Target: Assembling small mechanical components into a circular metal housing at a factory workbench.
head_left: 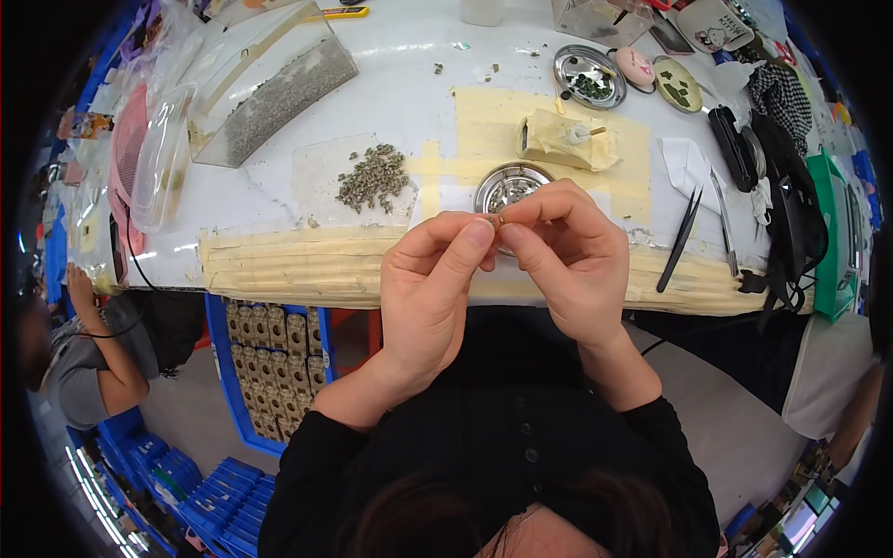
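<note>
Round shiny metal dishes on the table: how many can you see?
2: the near dish, partly covered by the right hand, and the far dish, farther back to the right, holding dark green pieces. Others could be hidden.

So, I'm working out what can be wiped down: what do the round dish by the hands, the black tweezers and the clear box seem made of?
Round dish: probably polished metal; its silvery rim shines.
Black tweezers: coated metal or plastic, dark all over; the look leaves it open.
Clear box: likely glossy rigid plastic; grey granules show through its walls.
</note>
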The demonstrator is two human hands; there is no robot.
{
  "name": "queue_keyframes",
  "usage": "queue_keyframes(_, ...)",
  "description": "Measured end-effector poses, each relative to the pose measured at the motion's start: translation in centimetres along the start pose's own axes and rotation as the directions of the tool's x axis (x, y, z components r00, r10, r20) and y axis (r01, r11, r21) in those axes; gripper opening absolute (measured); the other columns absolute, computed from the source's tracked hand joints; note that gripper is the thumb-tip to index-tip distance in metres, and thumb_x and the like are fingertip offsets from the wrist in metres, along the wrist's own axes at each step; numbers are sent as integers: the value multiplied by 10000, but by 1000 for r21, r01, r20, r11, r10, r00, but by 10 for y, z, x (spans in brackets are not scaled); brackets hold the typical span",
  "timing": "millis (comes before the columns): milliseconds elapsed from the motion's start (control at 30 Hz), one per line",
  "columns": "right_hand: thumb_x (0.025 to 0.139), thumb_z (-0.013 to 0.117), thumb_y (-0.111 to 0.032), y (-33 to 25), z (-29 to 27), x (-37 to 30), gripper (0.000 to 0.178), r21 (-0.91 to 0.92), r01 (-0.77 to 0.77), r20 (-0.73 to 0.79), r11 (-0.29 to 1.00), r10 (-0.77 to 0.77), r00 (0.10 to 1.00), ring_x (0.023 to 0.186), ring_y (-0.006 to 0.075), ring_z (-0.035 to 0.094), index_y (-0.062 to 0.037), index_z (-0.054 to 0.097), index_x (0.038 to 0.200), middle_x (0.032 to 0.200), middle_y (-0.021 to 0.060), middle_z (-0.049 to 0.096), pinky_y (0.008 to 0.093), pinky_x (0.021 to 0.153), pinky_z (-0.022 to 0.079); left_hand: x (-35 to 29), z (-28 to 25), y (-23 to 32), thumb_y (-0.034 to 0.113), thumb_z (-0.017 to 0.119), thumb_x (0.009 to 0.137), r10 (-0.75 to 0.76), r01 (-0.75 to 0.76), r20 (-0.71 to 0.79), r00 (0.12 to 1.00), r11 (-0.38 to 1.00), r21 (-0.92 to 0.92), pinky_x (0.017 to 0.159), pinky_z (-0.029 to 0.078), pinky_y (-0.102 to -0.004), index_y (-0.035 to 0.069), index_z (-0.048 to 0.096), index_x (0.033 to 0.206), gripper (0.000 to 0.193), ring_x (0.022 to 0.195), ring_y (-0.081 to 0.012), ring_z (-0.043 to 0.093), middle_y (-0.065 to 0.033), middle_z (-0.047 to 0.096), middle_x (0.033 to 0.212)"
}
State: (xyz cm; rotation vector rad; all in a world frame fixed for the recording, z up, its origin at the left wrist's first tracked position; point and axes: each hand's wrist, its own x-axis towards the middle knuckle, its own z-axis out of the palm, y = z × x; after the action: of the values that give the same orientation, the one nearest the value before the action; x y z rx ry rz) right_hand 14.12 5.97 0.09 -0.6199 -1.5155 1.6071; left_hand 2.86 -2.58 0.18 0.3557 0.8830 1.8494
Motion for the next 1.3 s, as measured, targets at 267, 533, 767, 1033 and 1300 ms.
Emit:
queue_keyframes(267,861,680,19,6,-4,0,106,-150,149,23,977,-147,989,800,96,617,19,652,963,958,56,604,210,660,504,0,-1,2,84,642,948,-39,39,30,999,999,22,778,446,-254,3,683,1035,126,838,-105,547,-59,677,945)
queue_keyframes(533,834,696,24,0,1,-1,93,-146,122,-45,982,-129,991,736,103,599,10,655,916,886,59,601,216,631,493,1,-2,0,111,644,953,-131,133,23,991,984,-116,786,458,-249,14,670,1047,137,841,-95,554,-65,695,983)
queue_keyframes(767,789,729,44,-3,4,2,130,-407,303,-21,862,-341,940,660,117,589,9,658,891,852,69,595,234,571,488,0,-3,-2,57,664,929,-24,22,27,999,997,69,769,483,-233,-10,670,1066,153,833,-91,591,-72,701,992)
queue_keyframes(1033,807,709,38,-3,4,0,104,-318,229,-40,920,-254,966,663,101,584,8,653,888,848,61,592,231,590,484,-1,-5,-3,-6,643,926,109,-120,74,991,979,162,810,495,-204,-41,656,1076,155,913,-79,636,-80,702,1003)
queue_keyframes(1300,869,661,29,-6,0,-4,94,-180,78,5,981,-79,997,804,106,588,19,615,951,942,56,569,232,716,494,-1,-6,-4,0,645,926,80,-89,69,994,987,137,790,496,-197,-43,658,1066,148,896,-69,635,-76,703,1000)
